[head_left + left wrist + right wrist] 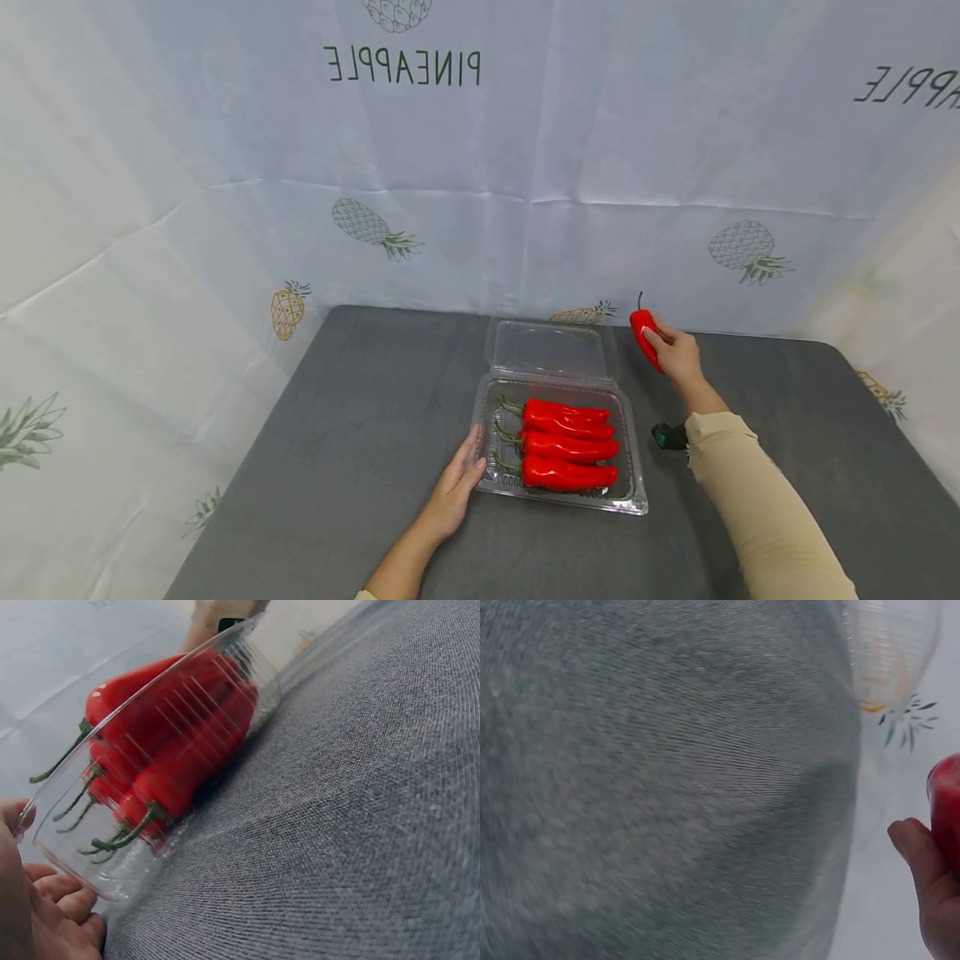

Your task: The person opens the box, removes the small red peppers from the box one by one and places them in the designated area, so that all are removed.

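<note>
A clear plastic clamshell container (636, 492) lies on the dark cloth, its lid (551, 348) folded back behind it. Several long red peppers (570, 473) with green stems lie side by side and stacked in the base, stems pointing left. My left hand (453, 483) holds the container's left rim, thumb and fingers around the edge; in the left wrist view its fingers (56, 889) curl under the side wall. Beyond the container's back right, my right hand (678, 354) grips another red pepper (643, 325) in the air, stem up. Only part of that pepper (946, 810) shows in the right wrist view.
The table has a dark grey cloth (360, 417). A white curtain (480, 142) with pineapple prints hangs along its back and sides. A small black device (669, 436) sits at the right wrist, by the cuff of a beige sleeve (765, 500).
</note>
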`<state>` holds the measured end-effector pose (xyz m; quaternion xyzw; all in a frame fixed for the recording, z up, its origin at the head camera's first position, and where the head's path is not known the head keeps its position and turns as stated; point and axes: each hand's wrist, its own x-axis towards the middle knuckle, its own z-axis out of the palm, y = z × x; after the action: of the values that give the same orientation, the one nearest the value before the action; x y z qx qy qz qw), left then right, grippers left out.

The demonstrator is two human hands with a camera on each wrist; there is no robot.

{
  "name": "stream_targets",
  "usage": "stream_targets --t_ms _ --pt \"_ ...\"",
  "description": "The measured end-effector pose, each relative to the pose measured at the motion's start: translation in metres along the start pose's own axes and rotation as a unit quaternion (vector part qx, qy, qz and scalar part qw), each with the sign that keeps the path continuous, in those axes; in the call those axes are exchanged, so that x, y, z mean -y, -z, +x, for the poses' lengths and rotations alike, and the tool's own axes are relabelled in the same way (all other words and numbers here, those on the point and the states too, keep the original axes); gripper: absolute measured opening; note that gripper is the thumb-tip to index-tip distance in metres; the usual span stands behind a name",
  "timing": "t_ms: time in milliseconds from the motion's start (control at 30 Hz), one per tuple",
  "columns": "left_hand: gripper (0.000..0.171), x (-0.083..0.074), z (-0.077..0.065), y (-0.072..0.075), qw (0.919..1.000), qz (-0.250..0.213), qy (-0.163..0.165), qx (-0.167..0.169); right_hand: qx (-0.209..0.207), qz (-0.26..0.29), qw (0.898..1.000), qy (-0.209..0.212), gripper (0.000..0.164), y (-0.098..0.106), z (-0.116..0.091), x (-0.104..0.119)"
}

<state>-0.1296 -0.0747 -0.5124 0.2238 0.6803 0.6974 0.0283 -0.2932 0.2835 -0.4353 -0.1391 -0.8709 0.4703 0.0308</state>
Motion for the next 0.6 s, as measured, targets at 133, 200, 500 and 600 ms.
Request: stream_targets --t_ms 133,200,500,600 --pt "0.055 0.002 0.000 -0.001 0.9998 0.001 -0.021 0.002 -0.007 -0.002 1.000 -0.013 0.053 -0.004 0.002 -0.008" --pt "0.055 0.002 0.000 -0.001 0.9999 0.003 -0.016 0.000 -0.010 -0.003 1.000 -0.016 0.051 -0.008 0.002 -0.010" --pt "0.058 -0.004 0.001 -0.002 0.9984 -0.005 0.055 -0.010 -0.024 -0.052 0.998 -0.009 0.048 -0.021 0.005 -0.014" --pt "0.056 -0.004 0.001 -0.001 0.9976 -0.008 0.068 -0.010 -0.015 -0.084 0.996 0.007 0.048 -0.025 0.004 -0.016"
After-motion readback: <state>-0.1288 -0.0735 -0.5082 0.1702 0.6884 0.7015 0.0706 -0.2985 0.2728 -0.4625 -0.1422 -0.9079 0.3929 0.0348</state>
